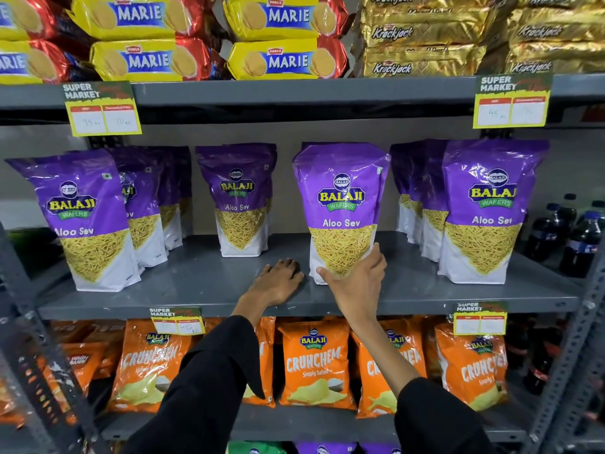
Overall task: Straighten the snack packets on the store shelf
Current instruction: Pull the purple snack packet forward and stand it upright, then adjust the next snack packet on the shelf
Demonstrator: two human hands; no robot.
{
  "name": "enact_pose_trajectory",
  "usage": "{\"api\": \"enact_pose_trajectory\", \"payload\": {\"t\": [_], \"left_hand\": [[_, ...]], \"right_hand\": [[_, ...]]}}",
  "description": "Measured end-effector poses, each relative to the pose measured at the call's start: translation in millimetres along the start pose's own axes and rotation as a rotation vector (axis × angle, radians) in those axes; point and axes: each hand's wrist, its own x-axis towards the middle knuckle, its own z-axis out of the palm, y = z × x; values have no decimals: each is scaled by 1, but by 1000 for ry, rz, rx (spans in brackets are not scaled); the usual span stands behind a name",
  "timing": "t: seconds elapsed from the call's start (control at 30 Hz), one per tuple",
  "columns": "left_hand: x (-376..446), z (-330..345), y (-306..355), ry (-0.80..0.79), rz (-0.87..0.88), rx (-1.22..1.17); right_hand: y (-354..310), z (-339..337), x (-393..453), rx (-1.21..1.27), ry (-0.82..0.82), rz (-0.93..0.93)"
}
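Purple Aloo Sev packets stand in rows on the grey middle shelf (203, 290). My right hand (355, 278) grips the lower front of the centre-right packet (340, 204), which stands upright near the shelf's front. My left hand (280, 283) rests palm down on the bare shelf just left of that packet, fingers loosely curled, holding nothing. Another packet (240, 198) stands further back to the left. A leaning row (88, 217) stands at far left and another row (487, 208) at right.
Marie biscuit packs (281, 60) and Krackjack packs (425, 34) fill the shelf above. Orange Crunchem bags (314, 362) sit on the shelf below. Dark soft drink bottles (563, 234) stand at the right. Price tags (104, 109) hang from the shelf edges.
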Motion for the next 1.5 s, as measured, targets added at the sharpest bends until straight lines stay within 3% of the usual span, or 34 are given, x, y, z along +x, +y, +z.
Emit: {"api": "enact_pose_trajectory", "payload": {"t": [0.13, 0.27, 0.37, 0.5, 0.63, 0.9, 1.1, 1.3, 1.5], "left_hand": [[-20, -3, -7, 121, -52, -60], [-54, -4, -40, 235, -44, -97], [-73, -14, -79, 250, -84, -113], [-81, -36, -137, 304, -105, -114], [-75, -55, -181, 250, -113, -128], [-52, -67, -234, 78, -59, -73], [-46, -62, -241, 26, -30, -22], [-39, -56, -247, -13, -25, 72], [-36, -52, -250, -17, -21, 85]], "right_hand": [[-7, -6, -33, 41, 138, -169], [-25, 7, -67, 219, 28, -333], [-48, 27, -77, 301, -128, -357], [-86, 76, -64, 380, -297, -259], [-120, 132, -40, 388, -345, -120], [-159, 214, -9, 190, -198, 73], [-173, 240, 6, 7, -128, 155], [-166, 248, 19, 27, -206, 230], [-164, 246, 16, -4, -179, 208]]}}
